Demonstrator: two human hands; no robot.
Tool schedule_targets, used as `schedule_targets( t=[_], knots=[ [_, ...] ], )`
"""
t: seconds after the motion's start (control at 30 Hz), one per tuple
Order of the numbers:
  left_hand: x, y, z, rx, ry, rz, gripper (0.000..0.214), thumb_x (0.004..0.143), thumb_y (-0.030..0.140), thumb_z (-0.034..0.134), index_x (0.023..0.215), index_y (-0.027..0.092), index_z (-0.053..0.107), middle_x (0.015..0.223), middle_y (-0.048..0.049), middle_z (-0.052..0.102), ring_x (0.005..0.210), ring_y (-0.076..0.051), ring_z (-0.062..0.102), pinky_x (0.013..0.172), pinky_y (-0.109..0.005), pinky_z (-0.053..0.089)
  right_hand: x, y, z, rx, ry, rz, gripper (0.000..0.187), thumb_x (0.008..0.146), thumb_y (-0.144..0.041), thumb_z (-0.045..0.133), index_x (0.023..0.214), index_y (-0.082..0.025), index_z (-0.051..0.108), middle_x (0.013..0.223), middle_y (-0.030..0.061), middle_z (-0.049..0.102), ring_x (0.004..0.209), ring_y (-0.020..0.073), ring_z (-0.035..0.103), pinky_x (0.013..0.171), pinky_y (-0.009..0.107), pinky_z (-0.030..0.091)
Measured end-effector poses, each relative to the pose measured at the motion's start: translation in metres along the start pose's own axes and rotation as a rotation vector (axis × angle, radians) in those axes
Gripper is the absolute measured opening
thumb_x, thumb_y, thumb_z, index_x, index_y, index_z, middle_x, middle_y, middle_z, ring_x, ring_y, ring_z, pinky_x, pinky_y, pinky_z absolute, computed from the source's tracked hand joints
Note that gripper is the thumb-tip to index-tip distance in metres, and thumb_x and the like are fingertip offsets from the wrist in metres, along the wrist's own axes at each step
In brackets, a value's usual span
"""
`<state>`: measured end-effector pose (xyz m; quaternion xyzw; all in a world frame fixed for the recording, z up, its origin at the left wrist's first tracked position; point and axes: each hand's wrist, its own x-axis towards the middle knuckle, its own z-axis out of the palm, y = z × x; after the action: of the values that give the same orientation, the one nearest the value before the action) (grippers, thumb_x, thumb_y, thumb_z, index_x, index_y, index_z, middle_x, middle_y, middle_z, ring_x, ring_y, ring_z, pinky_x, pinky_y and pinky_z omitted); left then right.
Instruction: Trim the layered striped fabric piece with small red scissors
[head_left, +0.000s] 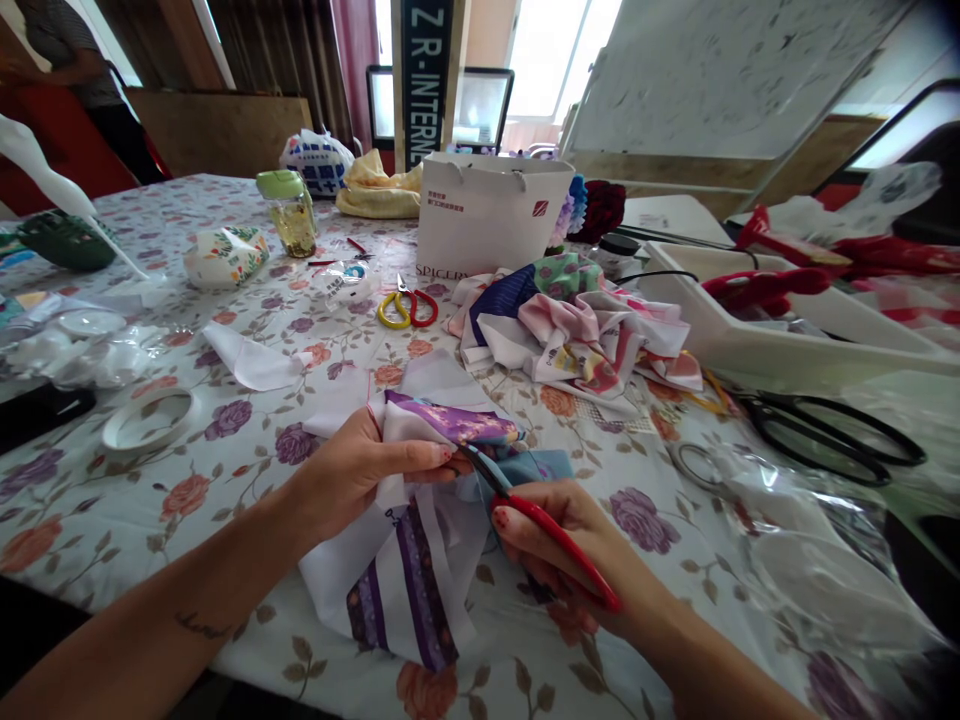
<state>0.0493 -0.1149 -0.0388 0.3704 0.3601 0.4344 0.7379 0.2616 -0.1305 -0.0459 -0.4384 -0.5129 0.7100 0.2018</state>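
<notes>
My left hand (382, 462) is closed on a piece of printed fabric (450, 415), white with purple and gold patterning, pinched between thumb and fingers. Its lower part hangs down with dark purple stripes over the flowered cloth. My right hand (559, 545) is wrapped round red-handled scissors (540, 530), whose dark blades point up and left to the fabric just beside my left thumb. How far the blades are apart is hard to see. Light blue fabric (540, 467) lies behind the scissors. The fingers beneath the fabric are partly hidden.
A heap of fabric scraps (577, 330) lies beyond my hands, beside scissors with yellow and red handles (407, 308). Behind stands a white paper bag (491, 210). Large black-handled scissors (832, 435), a white bin (795, 345) and plastic packaging (832, 580) are to the right; a tape roll (152, 418) left.
</notes>
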Motion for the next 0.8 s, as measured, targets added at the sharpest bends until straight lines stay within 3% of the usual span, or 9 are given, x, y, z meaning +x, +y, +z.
schedule_targets(
  t=[0.8],
  knots=[
    [-0.0009,0.0015,0.0029,-0.015,0.018,-0.002,0.009,0.071,0.012,0.080,0.080,0.014,0.080,0.079,-0.0050,0.079,0.076,-0.015,0.073,0.071,-0.019,0.058,-0.0011,0.0019,0.0029,0.051,0.015,-0.049,0.058,0.071,-0.062,0.074,0.050,-0.020,0.039,0.034,-0.0104,0.035,0.025,0.0018,0.028,0.025,0.016,0.015]
  ],
)
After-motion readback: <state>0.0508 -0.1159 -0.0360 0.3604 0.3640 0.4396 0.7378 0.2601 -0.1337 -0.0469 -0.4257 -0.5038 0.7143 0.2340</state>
